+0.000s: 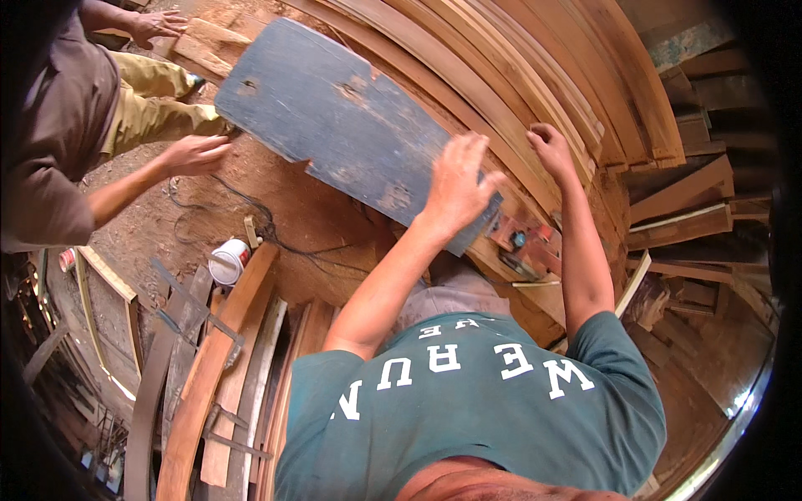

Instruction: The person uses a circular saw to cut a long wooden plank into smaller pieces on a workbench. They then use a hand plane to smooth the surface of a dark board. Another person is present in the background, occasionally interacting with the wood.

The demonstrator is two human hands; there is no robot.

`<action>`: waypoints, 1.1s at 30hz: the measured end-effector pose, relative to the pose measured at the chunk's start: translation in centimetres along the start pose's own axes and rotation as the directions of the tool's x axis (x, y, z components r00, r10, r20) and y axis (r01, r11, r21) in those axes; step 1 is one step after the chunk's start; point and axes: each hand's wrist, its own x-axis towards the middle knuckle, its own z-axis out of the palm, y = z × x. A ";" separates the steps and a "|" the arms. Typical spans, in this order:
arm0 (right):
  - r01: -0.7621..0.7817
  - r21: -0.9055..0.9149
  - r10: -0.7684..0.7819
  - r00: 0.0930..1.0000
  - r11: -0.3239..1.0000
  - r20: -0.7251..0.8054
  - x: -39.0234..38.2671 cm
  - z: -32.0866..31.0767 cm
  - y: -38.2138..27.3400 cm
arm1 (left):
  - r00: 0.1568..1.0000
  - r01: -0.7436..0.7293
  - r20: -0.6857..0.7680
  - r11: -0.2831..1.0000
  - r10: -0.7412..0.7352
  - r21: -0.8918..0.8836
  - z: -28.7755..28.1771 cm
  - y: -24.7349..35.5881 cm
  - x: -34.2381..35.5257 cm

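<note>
A long dark grey board (334, 104) with rounded far corners, worn patches and chipped edges lies slantwise before me. Over its near right end is my left hand (459, 184), its fingers apart and the thumb spread; whether the palm touches the board I cannot tell. To the right, my right hand (553, 152) is raised at the stacked planks (501, 92), fingers curled in. Whatever it may hold is hidden. Below it, several small items, one blue cap (519, 239) among them, sit on a wooden surface beside the board.
At the left stands a co-worker in a brown shirt (63, 125), one hand (199, 156) near the board's left edge. A dark cable (267, 221) trails across the dusty floor. Nearby are a white tub (228, 260), clamped timber (217, 351) and wood offcuts (685, 200) at the right.
</note>
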 end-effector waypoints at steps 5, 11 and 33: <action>-0.057 -0.092 0.052 0.997 0.994 -0.058 -11.2 -7.2 6.6 | 0.984 0.177 -0.076 0.817 -0.162 0.549 5.7 -5.5 -8.3; -0.144 -0.069 0.144 0.990 0.987 -0.004 -20.4 -8.1 7.9 | 0.964 0.253 -0.114 0.696 -0.240 0.672 6.5 -9.6 -15.1; -0.032 -0.036 0.039 0.975 0.999 0.220 -23.6 -6.8 8.3 | 0.974 0.138 -0.226 0.703 0.034 0.698 0.5 -11.0 -10.9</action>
